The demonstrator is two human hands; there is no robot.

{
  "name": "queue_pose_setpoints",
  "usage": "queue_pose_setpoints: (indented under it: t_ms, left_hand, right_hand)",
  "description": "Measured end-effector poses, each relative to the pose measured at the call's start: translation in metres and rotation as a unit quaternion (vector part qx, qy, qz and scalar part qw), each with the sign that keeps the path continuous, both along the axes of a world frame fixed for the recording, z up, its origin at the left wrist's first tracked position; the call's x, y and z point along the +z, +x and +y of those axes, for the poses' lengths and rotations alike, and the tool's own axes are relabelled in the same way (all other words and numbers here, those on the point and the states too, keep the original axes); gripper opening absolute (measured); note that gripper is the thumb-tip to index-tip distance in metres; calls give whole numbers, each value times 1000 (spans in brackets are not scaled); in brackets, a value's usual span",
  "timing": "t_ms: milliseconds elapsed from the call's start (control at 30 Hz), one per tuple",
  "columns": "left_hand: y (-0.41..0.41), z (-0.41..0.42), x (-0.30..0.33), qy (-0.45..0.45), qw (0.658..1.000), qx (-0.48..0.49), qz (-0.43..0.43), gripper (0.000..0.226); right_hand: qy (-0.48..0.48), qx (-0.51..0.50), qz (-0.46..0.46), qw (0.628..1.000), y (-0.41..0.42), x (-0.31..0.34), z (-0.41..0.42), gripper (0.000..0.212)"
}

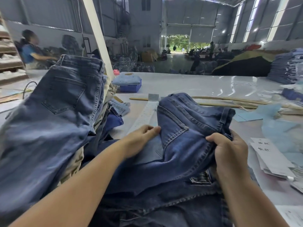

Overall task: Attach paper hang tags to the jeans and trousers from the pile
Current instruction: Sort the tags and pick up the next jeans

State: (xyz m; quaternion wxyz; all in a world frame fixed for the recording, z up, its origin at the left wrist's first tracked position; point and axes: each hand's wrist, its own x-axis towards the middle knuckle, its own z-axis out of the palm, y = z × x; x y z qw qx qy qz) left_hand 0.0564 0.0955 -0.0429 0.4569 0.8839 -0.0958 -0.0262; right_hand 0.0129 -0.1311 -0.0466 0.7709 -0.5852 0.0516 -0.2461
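A pair of dark blue jeans [183, 145] lies bunched on the counter [188, 82] at the centre of the view, waistband toward 12 o'clock, back pocket facing up. The right hand [229, 154], at 3 o'clock of the jeans, grips a fold of the waistband edge — its fingers [213, 138] are curled tight round the denim. The left hand [139, 141], at 9 o'clock, holds the opposite edge, its fingers pressed together and pinching the cloth at the tips. The pile of jeans and trousers [54, 108] rises at 9 to 10 o'clock, a faded pair draped on top. A stack of white paper hang tags [268, 154] lies on the counter at 3 o'clock, just beside the right hand. A blue basket [131, 88] holding folded denim sits at 11 o'clock — well apart from the hands.
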Motion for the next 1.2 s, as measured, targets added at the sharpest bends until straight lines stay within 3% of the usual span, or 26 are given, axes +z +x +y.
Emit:
queue_pose_setpoints:
  t_ms: [133,233,333,367,500,600,667,733,800,900,967,1033,1100,1200]
  left_hand:
    - [-17,-1,9,-38,990,-132,44,60]
    - [-32,-21,11,34,976,-212,34,57]
    - [-36,-37,-6,117,987,-81,-74,19]
    - [-33,-35,-11,112,988,-19,-108,16]
    - [-9,-10,5,-49,985,135,-99,20]
    - [6,23,32,-140,967,196,-86,17]
    - [4,39,43,-170,964,194,-72,24]
    - [-7,33,39,-129,977,149,-75,27]
    - [-22,11,24,-50,994,54,-78,36]
    - [-37,-20,-4,-41,995,-85,19,51]
    - [-41,-29,-20,-61,997,-40,10,45]
    - [-44,-31,-28,-27,996,68,-51,33]
    - [-43,-31,-26,-19,984,149,-93,24]
    - [-35,-22,-8,-136,969,184,-93,16]
  right_hand:
    - [8,13,30,999,3,1,-3,18]
    - [-5,34,20,999,11,8,5,12]
    - [-34,73,15,997,12,9,19,16]
    - [-45,90,20,995,11,7,23,19]
    - [-105,142,49,983,0,-6,23,34]
    - [-131,124,78,981,-5,-21,19,10]
    - [-131,123,95,979,-7,-28,22,9]
    - [-119,134,94,979,-5,-24,32,16]
    - [-70,148,81,983,1,-12,45,18]
    - [-41,152,70,985,10,6,57,24]
    - [-55,176,66,981,9,9,59,28]
    - [-62,207,51,975,5,8,59,41]
    - [-21,250,26,968,2,7,59,50]
    - [9,298,-34,954,0,13,56,32]
